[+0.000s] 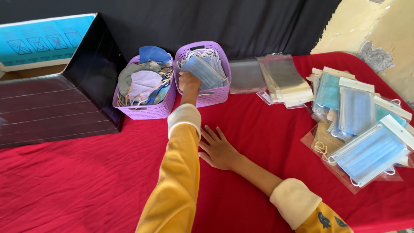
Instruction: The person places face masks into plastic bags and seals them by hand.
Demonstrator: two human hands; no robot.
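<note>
My left hand (189, 82) reaches into the right purple basket (215, 97), fingers closed on the stack of blue surgical masks (207, 71) inside it. White ear loops lie tangled at the back of that basket. My right hand (217, 151) lies flat on the red tablecloth (86, 172) just in front of the baskets, fingers spread, holding nothing. Both arms wear yellow sleeves with cream cuffs.
A second purple basket (148, 110) to the left holds mixed cloth masks. A black box with an open flap (51, 103) sits far left. Empty clear bags (284, 80) lie at the back. Bagged blue masks (366, 151) are piled at the right edge.
</note>
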